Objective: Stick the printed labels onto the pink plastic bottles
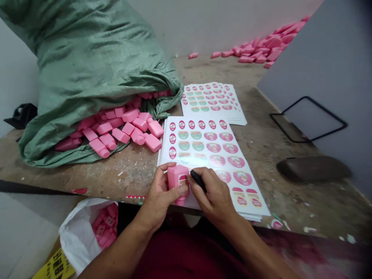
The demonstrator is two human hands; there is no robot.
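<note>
"Bare white walls, a scuffed wooden counter, and pink everywhere. What's that person up to?"

"Labelling, by the look of it. The left hand closes round a small pink plastic bottle, holding it upright over the near edge of a printed sticker sheet."

"And the right hand?"

"Pinched narrow on a slim black tool, its tip at the bottle's front, where a label sits. I'd judge that's the step in hand: seating that label."

"Where's the bare stock?"

"Spilling from a green woven sack on the counter. Labelled-looking bottles lie in a white plastic bag below the edge."

"What would the next move want?"

"A label lying flat and square before that grip lets go."
</note>
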